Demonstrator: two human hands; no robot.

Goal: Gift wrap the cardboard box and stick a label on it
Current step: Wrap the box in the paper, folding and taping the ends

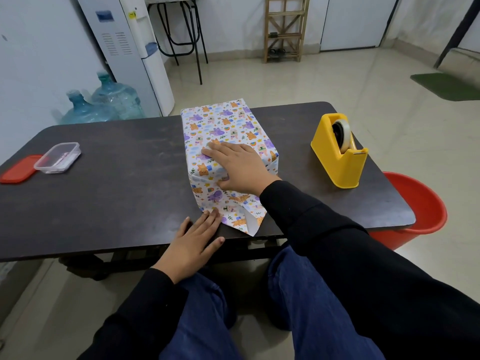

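Cardboard box (223, 126), paper-wrapped, under flat right hand (239, 167); flat left hand (192, 242) seemingly touches its flap (249, 219).

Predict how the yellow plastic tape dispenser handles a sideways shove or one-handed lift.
The yellow plastic tape dispenser looks rigid, so it should lift as one piece; its weight cannot be judged. It stands flat on the dark table, so a low push probably slides rather than tips it. The tape roll sits deep in its slot, likely staying put.
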